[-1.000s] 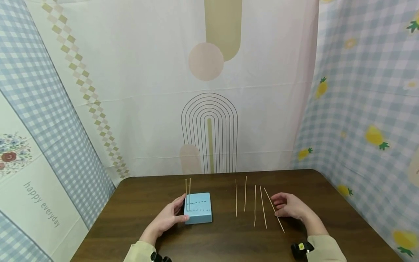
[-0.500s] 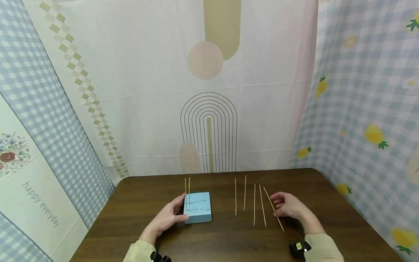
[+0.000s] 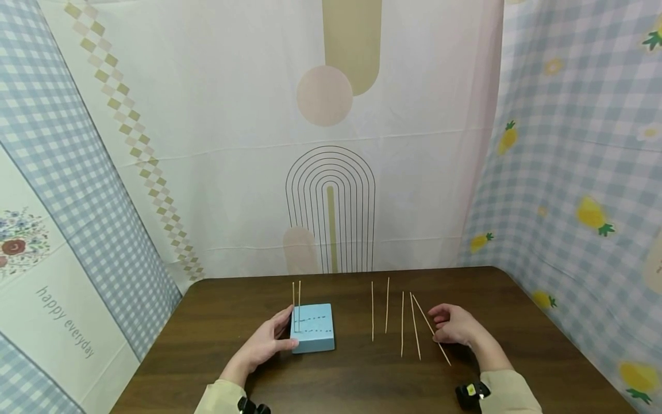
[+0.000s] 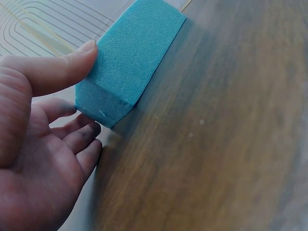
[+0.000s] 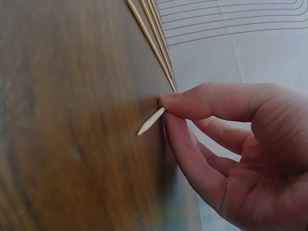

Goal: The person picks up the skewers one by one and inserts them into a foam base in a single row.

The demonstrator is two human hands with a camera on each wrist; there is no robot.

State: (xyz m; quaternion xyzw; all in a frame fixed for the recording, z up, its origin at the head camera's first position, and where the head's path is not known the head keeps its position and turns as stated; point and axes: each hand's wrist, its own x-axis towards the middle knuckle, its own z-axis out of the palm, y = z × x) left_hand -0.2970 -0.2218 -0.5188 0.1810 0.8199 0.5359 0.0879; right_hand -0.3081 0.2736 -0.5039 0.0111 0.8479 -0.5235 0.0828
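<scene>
My left hand [image 3: 262, 344] holds the left side of a light blue foam block [image 3: 322, 344], thumb at the near corner and fingers behind. Two thin wooden skewers [image 3: 299, 302] stand upright near the block's left edge, and two rows of dark marks cross its top. In the left wrist view the thumb presses against the block [image 4: 132, 53]. At the right, my right hand [image 3: 457, 328] pinches a slanted skewer [image 3: 443, 352] between thumb and index finger. Its pointed near end [image 5: 150, 122] sticks out of the pinch, close over the wood in the right wrist view.
Several more skewers lie spread between the block and my right hand, among them a left one [image 3: 372, 313] and one beside the pinched skewer [image 3: 415, 328]. The dark wooden table [image 3: 351, 382] ends at a hanging cloth [image 3: 248, 201] behind.
The pinched skewer has turned slightly: its far end swung left toward the neighbouring skewer, its near end a little right. My left hand and the block stay put.
</scene>
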